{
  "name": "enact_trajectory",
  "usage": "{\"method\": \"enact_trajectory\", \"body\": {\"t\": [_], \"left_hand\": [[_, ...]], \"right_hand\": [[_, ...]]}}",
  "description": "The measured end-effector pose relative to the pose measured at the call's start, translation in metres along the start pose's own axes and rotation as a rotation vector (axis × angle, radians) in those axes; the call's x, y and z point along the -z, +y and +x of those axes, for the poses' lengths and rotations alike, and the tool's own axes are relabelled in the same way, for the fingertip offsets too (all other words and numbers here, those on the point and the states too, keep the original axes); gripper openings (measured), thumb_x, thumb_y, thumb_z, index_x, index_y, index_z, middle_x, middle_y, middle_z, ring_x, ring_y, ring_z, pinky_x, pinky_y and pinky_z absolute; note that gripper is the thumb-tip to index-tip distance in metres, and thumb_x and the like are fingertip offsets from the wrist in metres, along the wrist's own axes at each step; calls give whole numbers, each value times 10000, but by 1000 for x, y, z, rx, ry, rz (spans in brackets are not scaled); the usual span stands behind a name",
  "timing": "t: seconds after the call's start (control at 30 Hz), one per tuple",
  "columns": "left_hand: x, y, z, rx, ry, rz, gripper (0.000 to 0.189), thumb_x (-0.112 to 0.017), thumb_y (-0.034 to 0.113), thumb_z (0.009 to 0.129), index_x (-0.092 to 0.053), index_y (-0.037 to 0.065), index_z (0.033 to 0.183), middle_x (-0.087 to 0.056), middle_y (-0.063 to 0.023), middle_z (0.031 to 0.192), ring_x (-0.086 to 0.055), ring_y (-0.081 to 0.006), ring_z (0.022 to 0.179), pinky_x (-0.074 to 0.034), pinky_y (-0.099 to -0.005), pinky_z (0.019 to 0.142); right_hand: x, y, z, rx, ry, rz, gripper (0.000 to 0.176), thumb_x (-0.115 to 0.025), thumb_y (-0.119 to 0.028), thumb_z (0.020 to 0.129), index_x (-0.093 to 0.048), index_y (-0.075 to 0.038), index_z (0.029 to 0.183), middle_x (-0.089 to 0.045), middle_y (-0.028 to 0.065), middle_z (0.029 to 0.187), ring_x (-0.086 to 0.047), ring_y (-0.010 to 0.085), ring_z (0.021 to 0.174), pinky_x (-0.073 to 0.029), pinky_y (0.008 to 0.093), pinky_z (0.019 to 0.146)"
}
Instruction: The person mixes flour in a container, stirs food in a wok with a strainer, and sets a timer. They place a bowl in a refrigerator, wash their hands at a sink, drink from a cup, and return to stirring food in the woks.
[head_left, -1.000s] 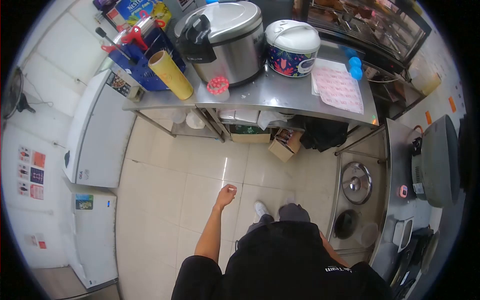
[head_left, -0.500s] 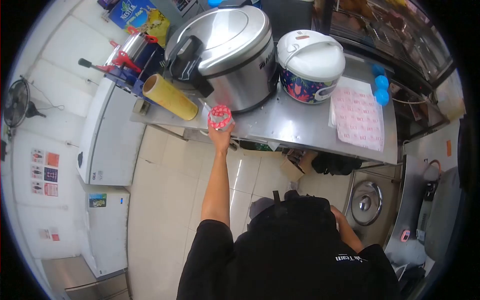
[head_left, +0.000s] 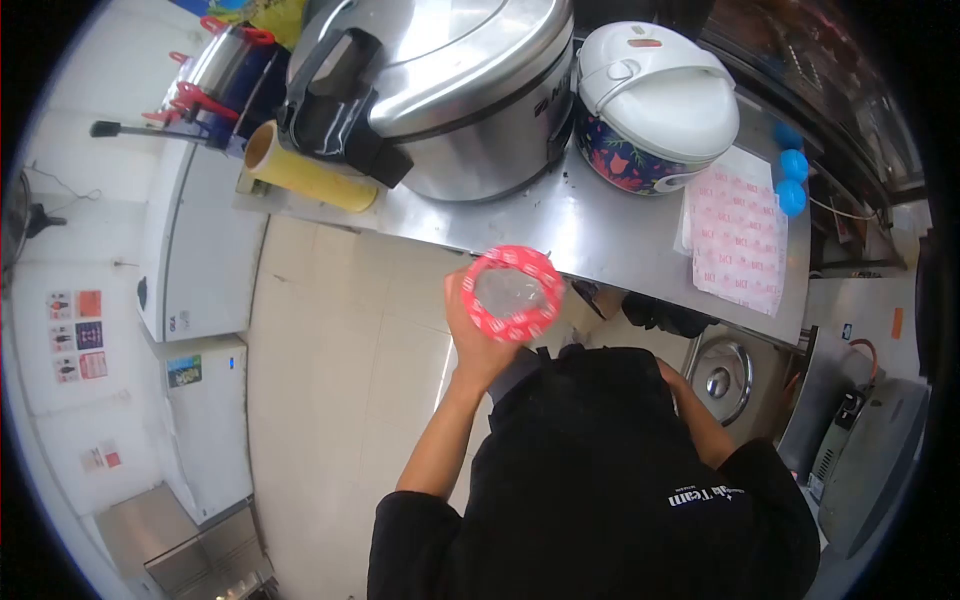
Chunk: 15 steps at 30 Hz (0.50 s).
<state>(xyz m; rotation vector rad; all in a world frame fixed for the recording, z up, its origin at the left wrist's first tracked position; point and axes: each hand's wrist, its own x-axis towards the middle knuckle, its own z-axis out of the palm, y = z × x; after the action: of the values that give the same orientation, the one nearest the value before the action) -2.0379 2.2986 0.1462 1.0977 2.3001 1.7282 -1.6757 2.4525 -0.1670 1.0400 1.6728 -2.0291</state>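
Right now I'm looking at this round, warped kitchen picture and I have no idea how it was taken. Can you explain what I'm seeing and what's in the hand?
There is no machine here. The camera sits on a person's head and looks down, so the black shirt at the bottom is their own body, and the wide lens bends the edges. Their left hand holds a red-patterned cup with a clear top, near the edge of a steel counter. On the counter stand a large silver rice cooker, a smaller white flowered cooker, a roll of cling film and pink printed paper sheets. The right hand is hidden behind the body.
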Motion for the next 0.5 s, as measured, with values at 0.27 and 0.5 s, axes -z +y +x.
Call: {"method": "enact_trajectory", "body": {"t": [0.27,0.5], "left_hand": [[15,102,28,-336,-80,70,626,-820,206,509,-519,29,1028,-574,-144,1038,-530,-286,890,-424,-361,777],[11,131,33,-446,-188,2,644,-805,198,526,-489,45,1065,-565,-137,1055,-523,-280,893,-419,-344,764]], "right_hand": [[4,39,60,315,-130,-381,516,-703,-309,625,-576,-20,1032,-601,133,1008,-568,231,939,-433,325,824],[-4,40,42,169,39,-245,449,-679,-292,648,-582,-21,992,-613,138,971,-579,261,912,-442,348,808]]}}
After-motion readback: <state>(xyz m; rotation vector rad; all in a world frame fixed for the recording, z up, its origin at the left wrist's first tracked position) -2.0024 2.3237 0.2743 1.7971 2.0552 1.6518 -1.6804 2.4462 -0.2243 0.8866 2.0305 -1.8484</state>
